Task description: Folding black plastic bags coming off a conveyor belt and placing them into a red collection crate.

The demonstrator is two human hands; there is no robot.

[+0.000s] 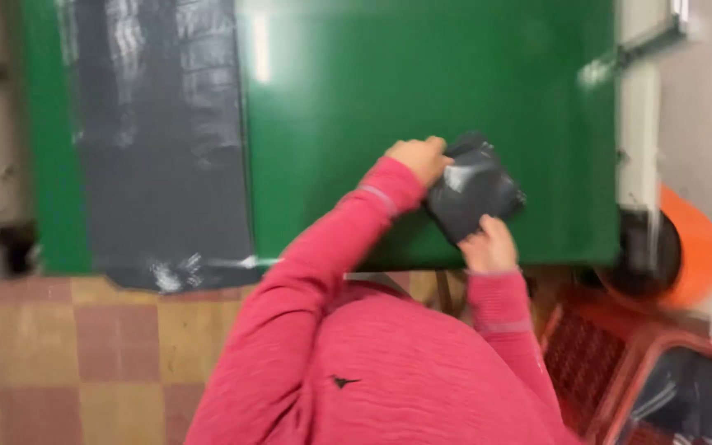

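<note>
Where both hands [455, 202] grip, dark plastic pouch [473, 191] between them, above green table [331, 124].

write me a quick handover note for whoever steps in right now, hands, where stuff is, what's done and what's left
Left hand: grips the upper edge of a dark grey plastic pouch.
Right hand: holds the pouch's lower corner.
Where: pouch lies on the green table; grey plastic sheet covers the table's left part; red crate and orange roll on the right.
Done: pouch is on the table, in both hands.
Left: whether it is sealed or folded cannot be told; the picture is blurred.
</note>
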